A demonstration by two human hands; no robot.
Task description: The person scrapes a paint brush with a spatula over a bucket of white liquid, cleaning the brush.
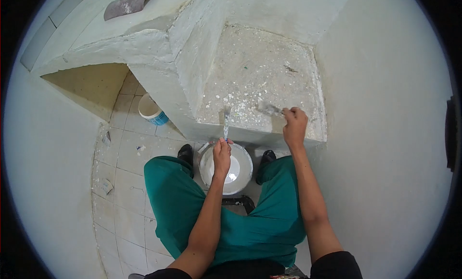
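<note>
My left hand [222,156] is closed on a slim, paint-smeared tool [226,125], whose grey, brush-like end points away from me over the front edge of the ledge [269,57]. My right hand [295,127] grips what looks like a paintbrush [269,108], its grey head blurred and low over the ledge. White paint flakes [240,102] lie scattered around both tool ends, thickest near the front edge. Under my left hand, between my legs, stands a white bucket [247,180] with white liquid inside.
A smaller white and blue bucket [158,118] sits on the tiled floor [130,192] under the raised counter at left. A curved grey piece [129,6] lies on that counter [86,43]. A plain wall [385,134] rises close on the right. Scraps dot the floor.
</note>
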